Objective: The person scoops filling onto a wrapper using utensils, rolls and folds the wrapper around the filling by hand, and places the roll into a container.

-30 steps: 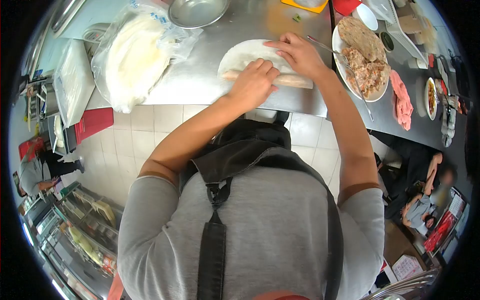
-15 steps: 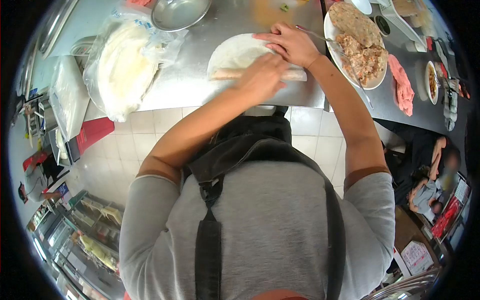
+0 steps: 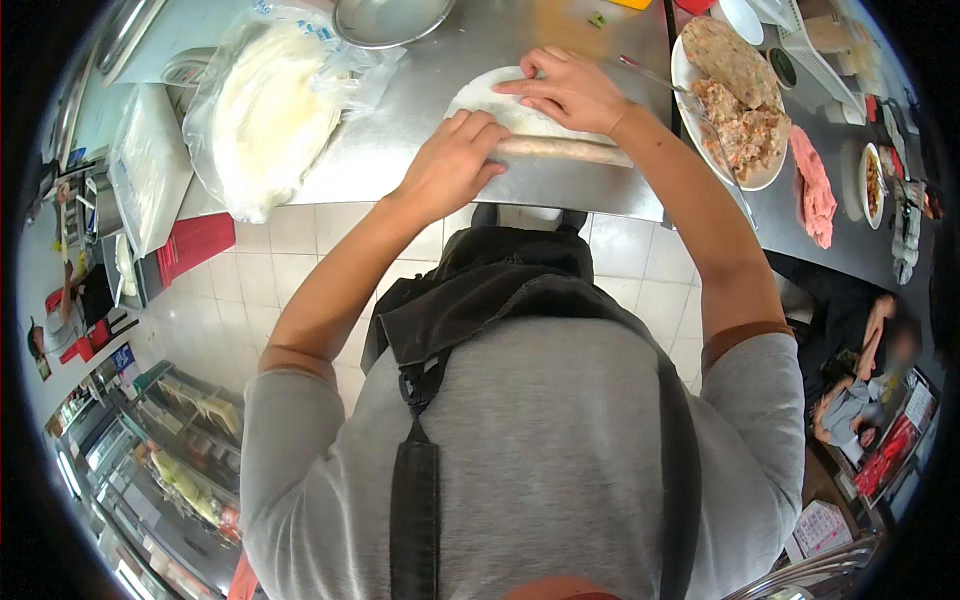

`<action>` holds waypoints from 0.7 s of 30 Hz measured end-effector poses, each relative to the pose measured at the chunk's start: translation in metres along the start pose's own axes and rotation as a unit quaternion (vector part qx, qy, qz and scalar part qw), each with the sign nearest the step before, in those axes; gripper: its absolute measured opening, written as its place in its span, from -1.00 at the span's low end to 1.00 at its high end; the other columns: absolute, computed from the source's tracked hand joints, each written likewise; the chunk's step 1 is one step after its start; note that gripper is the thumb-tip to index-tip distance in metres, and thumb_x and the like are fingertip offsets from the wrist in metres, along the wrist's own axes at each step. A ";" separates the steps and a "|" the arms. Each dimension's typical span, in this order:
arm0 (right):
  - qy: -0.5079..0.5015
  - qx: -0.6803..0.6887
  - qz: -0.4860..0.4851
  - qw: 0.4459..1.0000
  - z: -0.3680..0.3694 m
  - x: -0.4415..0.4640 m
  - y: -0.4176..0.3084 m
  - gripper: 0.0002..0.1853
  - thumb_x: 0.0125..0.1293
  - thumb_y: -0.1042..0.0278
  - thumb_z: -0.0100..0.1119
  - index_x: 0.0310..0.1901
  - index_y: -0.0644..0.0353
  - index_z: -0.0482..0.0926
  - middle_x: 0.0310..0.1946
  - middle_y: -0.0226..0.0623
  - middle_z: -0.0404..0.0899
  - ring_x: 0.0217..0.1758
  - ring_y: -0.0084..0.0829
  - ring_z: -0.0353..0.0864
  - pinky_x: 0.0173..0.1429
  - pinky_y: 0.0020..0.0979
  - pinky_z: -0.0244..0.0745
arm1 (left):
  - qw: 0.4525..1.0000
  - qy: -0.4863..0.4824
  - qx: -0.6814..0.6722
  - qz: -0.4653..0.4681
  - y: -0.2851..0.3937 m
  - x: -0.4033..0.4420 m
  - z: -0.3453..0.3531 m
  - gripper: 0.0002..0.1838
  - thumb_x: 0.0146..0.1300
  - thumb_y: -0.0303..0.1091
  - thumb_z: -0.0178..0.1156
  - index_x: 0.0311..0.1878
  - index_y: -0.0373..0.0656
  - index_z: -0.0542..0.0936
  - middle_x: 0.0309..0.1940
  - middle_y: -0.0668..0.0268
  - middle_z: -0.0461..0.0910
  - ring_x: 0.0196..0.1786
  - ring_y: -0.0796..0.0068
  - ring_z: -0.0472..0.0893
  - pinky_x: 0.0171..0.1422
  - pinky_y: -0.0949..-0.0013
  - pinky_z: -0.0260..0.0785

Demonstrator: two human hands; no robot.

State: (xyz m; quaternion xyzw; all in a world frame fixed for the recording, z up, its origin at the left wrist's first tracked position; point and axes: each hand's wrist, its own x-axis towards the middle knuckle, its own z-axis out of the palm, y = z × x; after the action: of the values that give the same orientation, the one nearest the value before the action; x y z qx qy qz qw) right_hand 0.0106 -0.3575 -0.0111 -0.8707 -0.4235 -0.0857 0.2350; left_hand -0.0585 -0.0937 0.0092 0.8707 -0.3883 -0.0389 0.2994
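A thin, round, white wrapper sheet (image 3: 478, 97) lies on the steel table, its near edge rolled into a long pale roll (image 3: 565, 149). My left hand (image 3: 450, 165) has its fingers bent over the left end of the roll, thumb on the near side. Across the far part of the sheet rests my right hand (image 3: 570, 92), index finger stretched out to the left and the other fingers partly bent. It partly covers the sheet, and what is inside the roll is hidden.
A plastic bag with a stack of white wrappers (image 3: 265, 120) lies left, beneath a metal bowl (image 3: 392, 20). Right stands a white plate (image 3: 683, 72) with minced filling (image 3: 740, 130) and a spoon. A pink cloth (image 3: 815, 190) lies beside it. People sit at lower right.
My left hand has moved left along the roll, from near my right hand to the sheet's left end. My right hand stays on the sheet. The whole view has shifted slightly.
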 end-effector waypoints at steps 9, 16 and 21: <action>-0.033 0.025 0.009 0.999 0.004 0.004 0.010 -0.52 0.40 0.29 0.31 0.31 -0.43 0.68 -0.13 -0.34 0.42 -0.07 -0.22 0.51 0.05 -0.21 0.52 | 0.999 0.038 0.007 -0.036 0.012 -0.003 0.003 -0.50 0.12 -0.50 0.46 0.17 -0.15 0.60 0.11 0.18 0.57 0.19 0.05 0.51 0.34 0.07 0.37; -0.043 0.002 0.025 0.999 0.001 0.004 0.008 -0.57 0.44 0.24 0.26 0.28 -0.46 0.69 -0.16 -0.36 0.43 -0.07 -0.24 0.51 0.03 -0.20 0.50 | 0.998 0.030 -0.051 0.022 0.012 0.019 0.024 -0.41 0.09 -0.55 0.46 0.23 -0.12 0.56 0.11 0.17 0.60 0.18 0.06 0.53 0.34 0.09 0.39; 0.015 -0.023 0.045 0.999 0.010 -0.007 -0.003 -0.58 0.42 0.21 0.28 0.28 -0.41 0.69 -0.09 -0.38 0.48 0.00 -0.27 0.52 0.10 -0.21 0.48 | 0.998 -0.025 -0.064 0.014 -0.004 0.020 0.006 -0.44 0.09 -0.57 0.44 0.21 -0.12 0.57 0.06 0.18 0.63 0.14 0.08 0.57 0.31 0.09 0.42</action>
State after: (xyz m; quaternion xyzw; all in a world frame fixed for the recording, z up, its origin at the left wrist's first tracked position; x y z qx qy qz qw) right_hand 0.0029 -0.3561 -0.0211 -0.8926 -0.3781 -0.0983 0.2248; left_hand -0.0439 -0.1087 0.0061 0.8429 -0.4048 -0.0812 0.3449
